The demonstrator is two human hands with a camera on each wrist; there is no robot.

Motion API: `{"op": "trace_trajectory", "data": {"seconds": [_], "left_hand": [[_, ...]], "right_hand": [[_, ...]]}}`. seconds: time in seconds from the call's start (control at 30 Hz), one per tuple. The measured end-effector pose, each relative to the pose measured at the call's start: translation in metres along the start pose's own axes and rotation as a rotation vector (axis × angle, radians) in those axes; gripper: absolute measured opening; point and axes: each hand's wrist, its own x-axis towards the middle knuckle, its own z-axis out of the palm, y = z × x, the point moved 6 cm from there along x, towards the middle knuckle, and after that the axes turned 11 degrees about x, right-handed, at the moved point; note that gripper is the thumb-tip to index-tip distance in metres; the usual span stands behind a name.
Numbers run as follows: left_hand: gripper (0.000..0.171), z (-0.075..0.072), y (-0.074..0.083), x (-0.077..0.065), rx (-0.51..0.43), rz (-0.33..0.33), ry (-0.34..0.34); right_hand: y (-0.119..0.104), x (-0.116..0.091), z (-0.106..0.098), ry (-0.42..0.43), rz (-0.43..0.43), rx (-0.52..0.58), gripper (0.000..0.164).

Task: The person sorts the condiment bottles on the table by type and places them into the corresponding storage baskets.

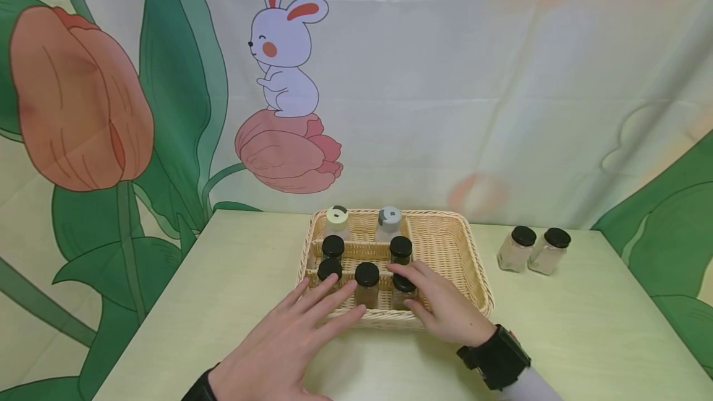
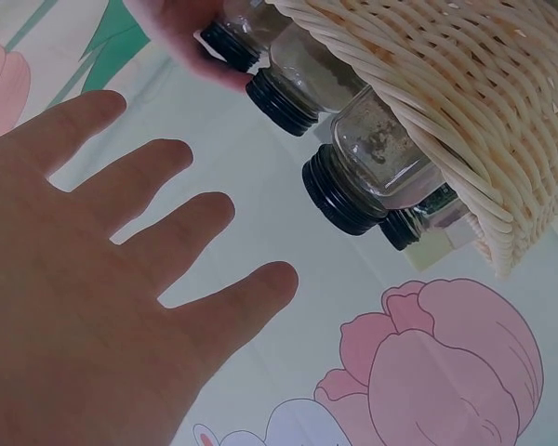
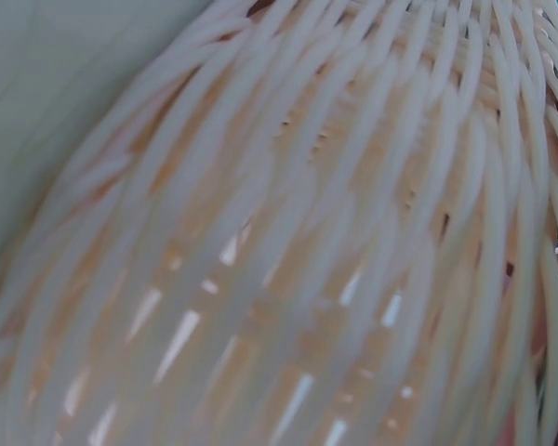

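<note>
My right hand [image 1: 451, 314] reaches over the basket's front edge, thumb and fingers around a small glass jar with a black lid [image 1: 404, 283] in the front right. The left hand [image 1: 289, 333] hovers by the front left, fingers straight and spread, holding nothing. Between the hands stands another black-lidded jar [image 1: 366, 283]. Left of it, a third jar [image 1: 330, 270] is partly behind my left fingers. The wicker basket [image 1: 479, 277] has woven dividers. In the left wrist view, the spread hand [image 2: 102, 279] is apart from the jars [image 2: 377, 158]; the right wrist view shows mostly basket weave [image 3: 288, 232].
In the basket's middle row stand two more black-lidded jars, one left [image 1: 333, 247] and one right [image 1: 400, 249]. Behind them are a yellow-topped bottle [image 1: 337, 220] and a grey-topped bottle [image 1: 389, 221]. Two black-lidded jars [image 1: 515, 251] stand outside, right of the basket.
</note>
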Motion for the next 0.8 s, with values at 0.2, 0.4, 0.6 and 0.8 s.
{"op": "trace_trajectory", "data": {"seconds": [0.2,0.4,0.6,0.8], "left_hand": [[0.100,-0.0006,0.0002,-0.0002,0.008,-0.003,0.000],[0.100,-0.0007,0.0008,-0.0003,0.011,0.005,0.008],[0.101,-0.0012,0.0009,0.0000,0.017,0.004,0.005],[0.101,-0.0011,0.0008,0.0006,0.007,-0.003,-0.016]], "right_hand": [[0.0002,0.0003,0.0003,-0.007,0.006,0.001,0.074],[-0.0001,-0.0003,0.0002,-0.003,0.008,-0.017,0.074],[-0.0012,-0.0006,-0.0010,0.019,-0.007,-0.031,0.075],[-0.0016,0.0001,-0.0016,0.027,0.003,-0.027,0.075]]}}
